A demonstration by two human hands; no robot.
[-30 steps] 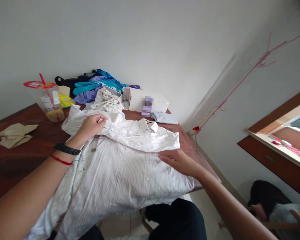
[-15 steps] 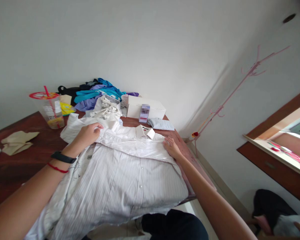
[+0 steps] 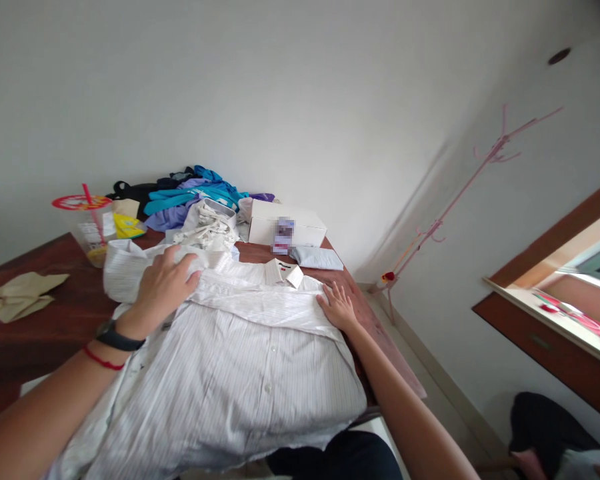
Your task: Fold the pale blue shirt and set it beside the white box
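A white striped button-up shirt (image 3: 260, 367) lies spread over the table, its front hanging past the near edge and its collar pointing away from me. One sleeve is laid across the chest. My left hand (image 3: 166, 283), with a black band and a red cord at the wrist, rests on the sleeve at the shirt's left side, fingers apart and gripping nothing. Fingers spread, my right hand (image 3: 337, 307) lies flat at the shirt's right shoulder, partly touching the table. Beneath the shirt's left side, another pale patterned cloth shows in part.
Behind the shirt are crumpled white clothes (image 3: 207, 227), a heap of blue and purple clothes (image 3: 195, 197), a white box (image 3: 300, 221) and a grey packet (image 3: 317, 258). On the left stand a plastic cup with a straw (image 3: 93, 233) and a napkin (image 3: 25, 293). A pink coat rack (image 3: 460, 193) stands right.
My left hand has gone from curled fingers on the sleeve to an opened-out hand. My right hand's fingers are spread wider. The view has shifted slightly.
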